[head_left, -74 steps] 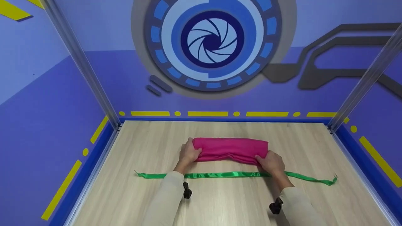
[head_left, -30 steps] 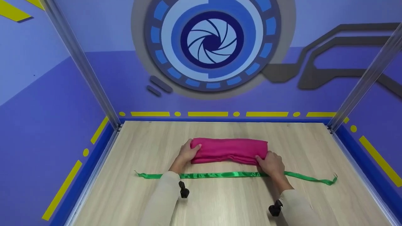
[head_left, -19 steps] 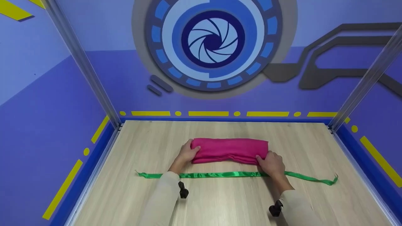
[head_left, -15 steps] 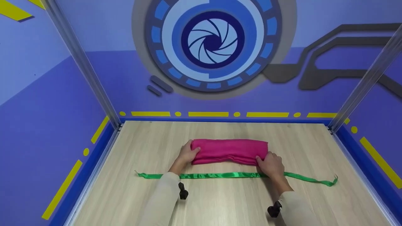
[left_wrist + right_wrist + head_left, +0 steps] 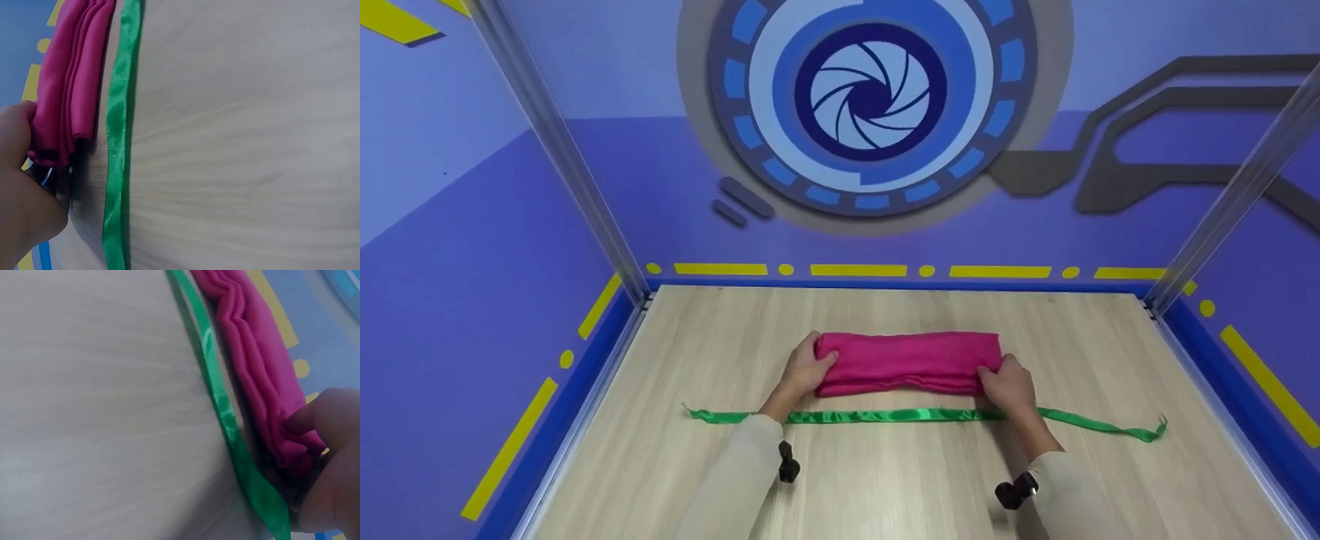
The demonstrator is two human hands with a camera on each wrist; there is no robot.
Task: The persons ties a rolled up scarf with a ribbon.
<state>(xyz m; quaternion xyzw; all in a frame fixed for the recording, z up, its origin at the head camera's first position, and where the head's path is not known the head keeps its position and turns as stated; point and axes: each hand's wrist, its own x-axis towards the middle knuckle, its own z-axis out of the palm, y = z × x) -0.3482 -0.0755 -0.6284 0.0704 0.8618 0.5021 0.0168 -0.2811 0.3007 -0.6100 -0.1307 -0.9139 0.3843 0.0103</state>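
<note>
A folded pink cloth [image 5: 911, 361] lies lengthwise across the table, its layered folds facing me. At its left end my left hand [image 5: 806, 369] grips it, thumb on top and fingers underneath or behind, mostly hidden. My right hand [image 5: 1011, 384] pinches the near right corner, the thumb pressing into the fabric in the right wrist view. Just in front of the cloth a green satin ribbon [image 5: 885, 415] is stretched sideways over the wood. Both forearms pass above this ribbon. In the left wrist view the cloth's end [image 5: 59, 112] shows several stacked layers.
The wooden tabletop [image 5: 720, 480] is bounded by blue panels with yellow dashes behind and at both sides. Metal posts [image 5: 619, 262] stand at the back corners. Small black devices [image 5: 1016, 491] are worn at both wrists.
My right hand has shifted slightly along the cloth's right end, and that end has lifted or straightened a little. My left hand has moved slightly left and down its end. The ribbon stays put.
</note>
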